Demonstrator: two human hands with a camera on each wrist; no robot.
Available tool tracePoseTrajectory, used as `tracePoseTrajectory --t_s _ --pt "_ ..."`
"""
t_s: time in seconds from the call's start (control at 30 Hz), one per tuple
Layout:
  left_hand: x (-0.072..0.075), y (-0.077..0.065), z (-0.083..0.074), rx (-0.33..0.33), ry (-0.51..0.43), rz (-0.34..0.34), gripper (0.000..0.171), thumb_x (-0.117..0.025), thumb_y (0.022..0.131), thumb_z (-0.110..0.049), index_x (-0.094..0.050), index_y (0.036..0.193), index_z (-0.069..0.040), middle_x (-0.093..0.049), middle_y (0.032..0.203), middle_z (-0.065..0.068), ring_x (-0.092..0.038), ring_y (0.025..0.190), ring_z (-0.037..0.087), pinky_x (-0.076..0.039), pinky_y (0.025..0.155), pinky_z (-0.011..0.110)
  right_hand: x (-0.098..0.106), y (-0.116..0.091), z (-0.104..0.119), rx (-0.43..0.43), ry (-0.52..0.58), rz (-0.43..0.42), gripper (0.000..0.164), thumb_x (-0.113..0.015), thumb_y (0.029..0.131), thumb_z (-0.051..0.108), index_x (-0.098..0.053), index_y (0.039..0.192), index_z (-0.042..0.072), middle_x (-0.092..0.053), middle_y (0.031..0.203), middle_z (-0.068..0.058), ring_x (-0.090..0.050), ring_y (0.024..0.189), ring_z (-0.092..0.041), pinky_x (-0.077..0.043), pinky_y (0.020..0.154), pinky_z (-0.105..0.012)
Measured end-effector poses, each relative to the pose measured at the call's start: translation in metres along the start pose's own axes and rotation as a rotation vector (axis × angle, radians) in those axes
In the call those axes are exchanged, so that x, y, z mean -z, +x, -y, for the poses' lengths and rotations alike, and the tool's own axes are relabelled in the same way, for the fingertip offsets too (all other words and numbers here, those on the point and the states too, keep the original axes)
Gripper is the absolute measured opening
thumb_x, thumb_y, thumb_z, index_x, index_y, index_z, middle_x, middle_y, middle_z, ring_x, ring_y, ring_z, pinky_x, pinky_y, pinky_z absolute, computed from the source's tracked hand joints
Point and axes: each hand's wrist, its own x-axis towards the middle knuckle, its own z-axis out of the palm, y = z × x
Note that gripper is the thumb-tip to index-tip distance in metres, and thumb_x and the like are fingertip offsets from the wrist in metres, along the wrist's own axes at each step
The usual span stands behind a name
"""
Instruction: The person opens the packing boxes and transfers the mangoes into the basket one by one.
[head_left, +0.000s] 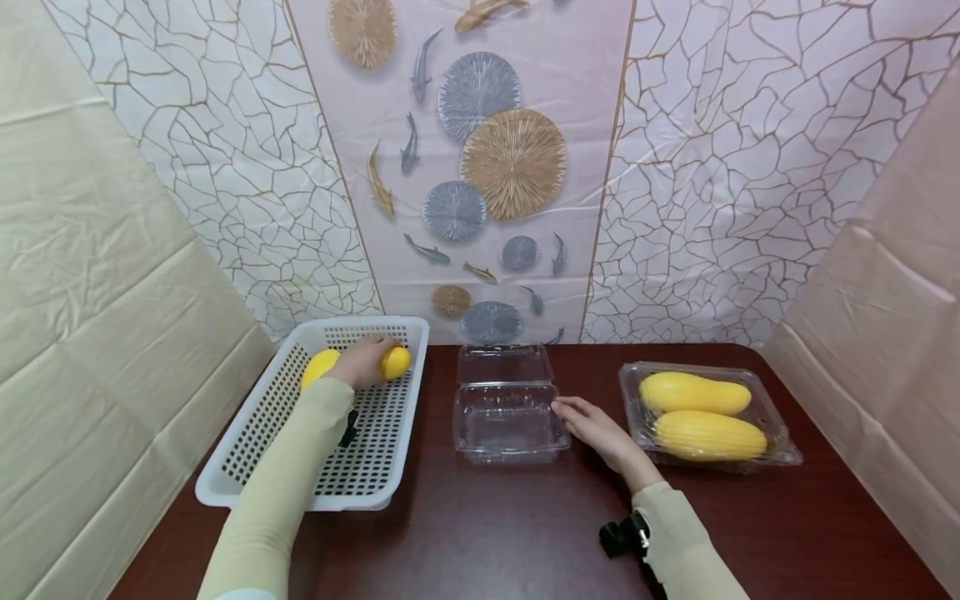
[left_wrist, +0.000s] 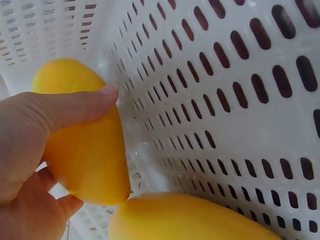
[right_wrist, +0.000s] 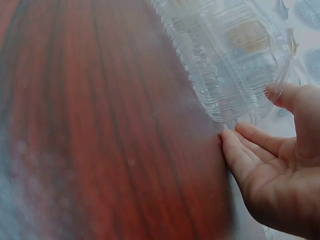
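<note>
My left hand (head_left: 362, 363) reaches into a white plastic basket (head_left: 417, 400) and grips a smooth yellow mango (left_wrist: 95, 155), thumb across its upper side. Another mango (left_wrist: 185, 220) lies in the basket close by. On the table, an open clear plastic clamshell box (head_left: 513, 421) stands with its lid (head_left: 504, 364) laid back toward the wall. My right hand (head_left: 600, 433) holds the box by its right edge, thumb (right_wrist: 287, 97) at the rim and the other fingers against the outer side. Nothing shows inside this box.
On the right of the dark red-brown table (head_left: 465, 533) stands a clear plastic container (head_left: 776, 437) with two long yellow fruits (head_left: 708, 435) in it. A patterned cloth wall (head_left: 675, 208) closes off the back, and beige cloth (head_left: 112, 317) hangs at both sides.
</note>
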Motion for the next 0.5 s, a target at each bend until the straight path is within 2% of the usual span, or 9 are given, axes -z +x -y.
tracePoseTrajectory --t_s 0.33,0.5 --pt "-0.008 0.0 0.0 0.008 0.037 0.017 0.078 -0.082 0.074 0.001 -0.052 0.145 -0.012 -0.051 0.145 0.017 -0.048 0.131 0.039 -0.04 0.106 0.059 -0.001 0.0 0.0 0.005 -0.001 0.002 0.061 -0.052 0.106 0.038 -0.039 0.149 -0.004 -0.041 0.151 -0.028 -0.038 0.142 -0.039 -0.032 0.115 -0.047" --pt "-0.01 0.0 0.001 0.016 0.02 0.009 0.077 -0.082 0.076 -0.001 -0.051 0.146 -0.01 -0.051 0.143 0.019 -0.049 0.128 0.039 -0.041 0.105 0.059 -0.002 -0.001 0.001 0.009 0.01 0.009 0.062 -0.052 0.106 0.038 -0.038 0.149 -0.004 -0.04 0.152 -0.029 -0.036 0.143 -0.039 -0.031 0.116 -0.047"
